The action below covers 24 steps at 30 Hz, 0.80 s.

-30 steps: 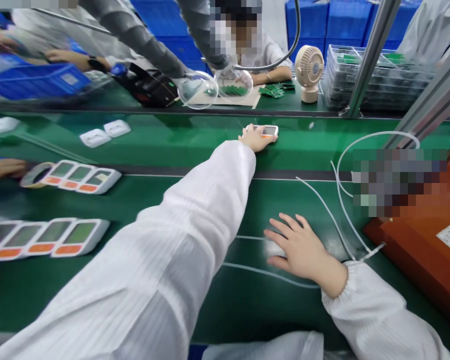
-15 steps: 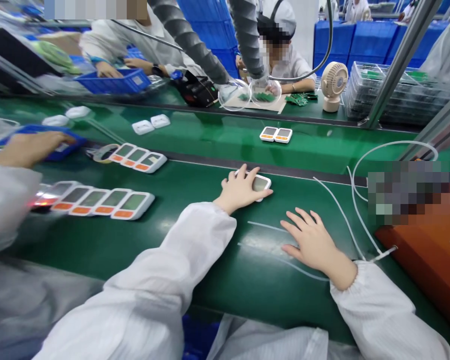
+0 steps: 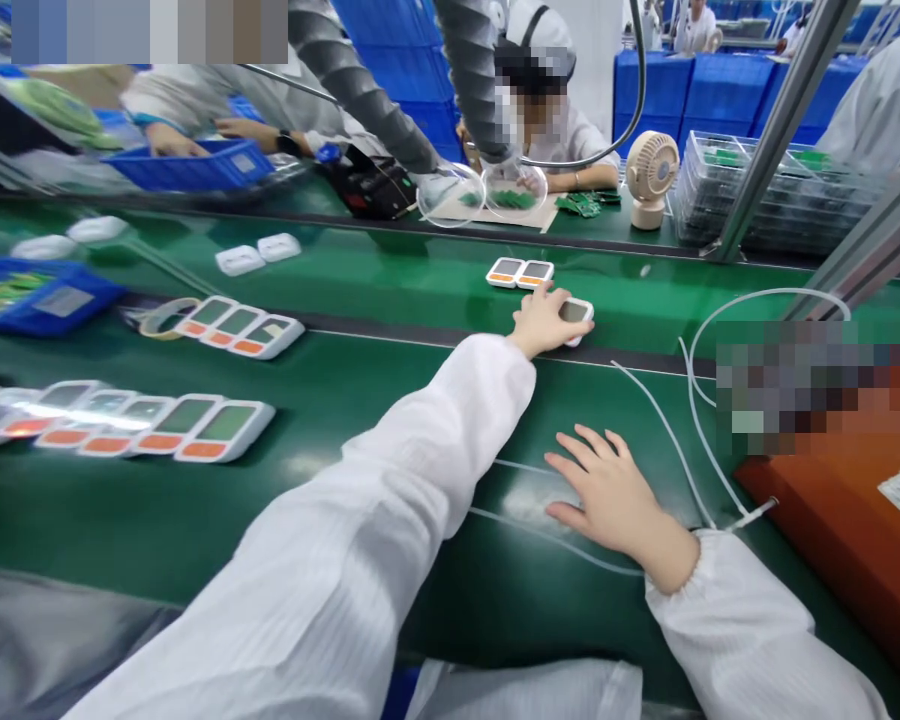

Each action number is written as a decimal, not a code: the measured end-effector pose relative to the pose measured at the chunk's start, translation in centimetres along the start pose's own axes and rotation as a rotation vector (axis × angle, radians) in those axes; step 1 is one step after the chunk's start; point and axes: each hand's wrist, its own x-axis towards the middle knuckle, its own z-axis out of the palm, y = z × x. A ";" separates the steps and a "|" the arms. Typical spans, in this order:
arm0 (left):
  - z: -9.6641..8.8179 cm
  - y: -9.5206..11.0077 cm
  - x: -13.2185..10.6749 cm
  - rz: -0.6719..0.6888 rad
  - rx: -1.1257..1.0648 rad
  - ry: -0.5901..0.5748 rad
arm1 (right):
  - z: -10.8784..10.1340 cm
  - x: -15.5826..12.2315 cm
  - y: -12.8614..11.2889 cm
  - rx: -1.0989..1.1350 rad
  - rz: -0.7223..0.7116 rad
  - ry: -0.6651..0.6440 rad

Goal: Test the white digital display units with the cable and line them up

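Note:
Stretched far forward, my left hand (image 3: pixel 541 322) grips a small white digital device (image 3: pixel 576 312) with a grey screen, at the near edge of the green belt. Its fingers cover the device's left part. Just beyond it on the belt lie two similar devices (image 3: pixel 520 272), side by side, with orange strips below their screens. My right hand (image 3: pixel 606 492) hovers low over or rests on the green worktop (image 3: pixel 450 590); which, I cannot tell. Its fingers are spread and it holds nothing. Thin clear tubing (image 3: pixel 540 535) lies near its fingertips.
Overlapping devices form a row (image 3: pixel 217 430) at left, with a shorter row (image 3: pixel 240 325) behind, beside a tape roll (image 3: pixel 166 318) and a blue bin (image 3: pixel 52 295). An orange machine (image 3: pixel 862 510) stands right. Across the belt, co-workers sit near a fan (image 3: pixel 651 175) and clear trays (image 3: pixel 765 195).
My left hand has moved forward and right with the device, from the worktop to the belt's edge. At left, another person's arm has left the blue bin. My right hand stays spread.

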 end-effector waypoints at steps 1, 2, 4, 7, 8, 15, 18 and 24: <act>0.5 0.6 1.8 0.003 -0.003 -0.009 | 0.0 0.0 0.0 0.004 0.003 0.002; 0.9 1.2 3.6 0.011 -0.002 -0.019 | 0.1 0.1 0.0 0.010 0.005 0.004; 1.7 2.3 6.5 -0.009 0.001 -0.031 | 0.2 0.1 0.1 0.023 0.002 0.013; 2.9 3.2 9.5 -0.118 0.012 0.013 | 0.4 0.1 0.1 0.047 -0.008 0.029; 3.3 3.2 10.1 -0.151 0.030 0.025 | 0.4 0.1 0.1 0.053 -0.010 0.033; 4.2 0.3 10.3 -0.123 0.109 0.021 | 0.2 0.1 0.0 0.068 -0.002 0.041; 3.3 -2.2 9.0 -0.010 0.100 0.025 | 0.0 0.1 0.0 0.057 0.000 0.023; -0.1 -8.8 2.3 0.124 0.041 0.085 | 0.0 0.2 0.1 0.043 0.014 0.012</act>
